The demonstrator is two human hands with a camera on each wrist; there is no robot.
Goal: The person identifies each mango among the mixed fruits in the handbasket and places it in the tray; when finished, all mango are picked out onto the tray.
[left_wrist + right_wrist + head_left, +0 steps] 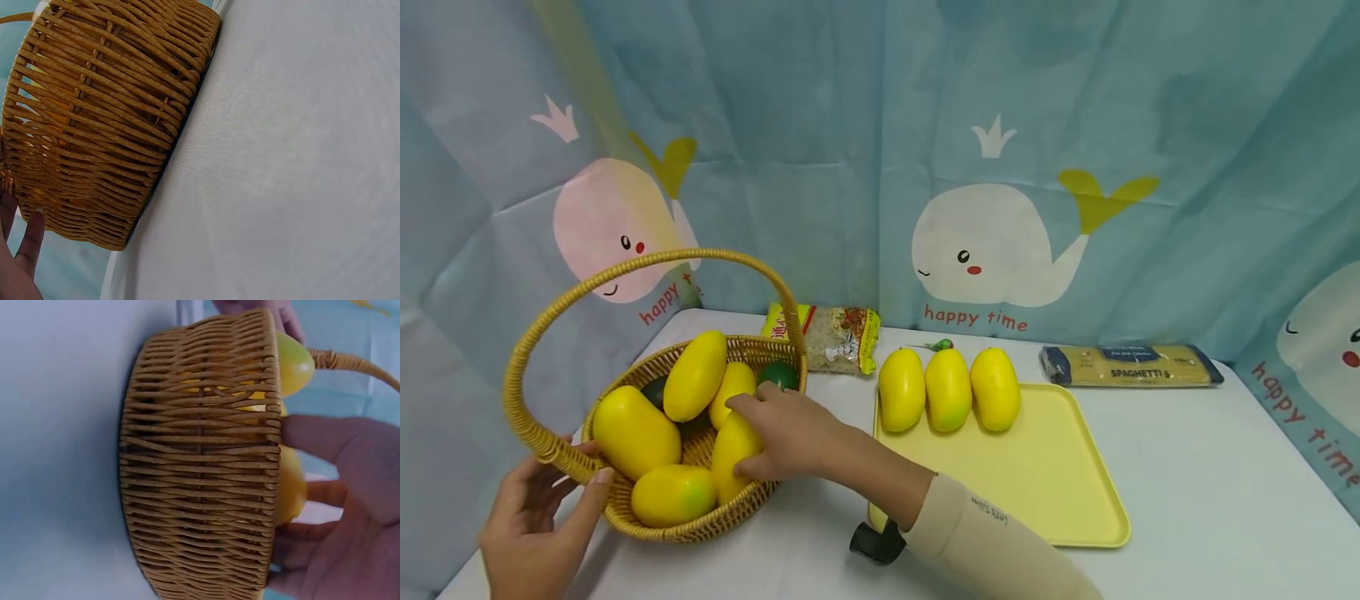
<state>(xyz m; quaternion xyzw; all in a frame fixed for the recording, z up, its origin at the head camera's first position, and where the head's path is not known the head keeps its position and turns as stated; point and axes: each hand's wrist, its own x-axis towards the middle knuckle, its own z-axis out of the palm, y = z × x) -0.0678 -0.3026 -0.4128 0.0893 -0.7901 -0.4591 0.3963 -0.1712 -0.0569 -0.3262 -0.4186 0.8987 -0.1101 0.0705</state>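
Note:
A woven basket (700, 532) with a tall arched handle stands at the left of the table. Inside lie several yellow mangoes (636, 433) and dark green rounded fruits (777, 375), the latter partly covered. My left hand (535, 521) grips the basket's rim at the foot of the handle, thumb in front. My right hand (793, 429) reaches over the right side of the rim and holds a yellow mango (735, 450) between thumb and fingers, low among the others. In the right wrist view, the thumb (315, 434) lies at the rim beside that mango.
Right of the basket, a yellow tray (1007, 492) bears three mangoes (947, 390) in a row at its far left. Behind stand a bag of dry food (842, 337) and a spaghetti pack (1131, 367). A small black object (877, 543) lies by the right forearm. A whale-print curtain closes the back.

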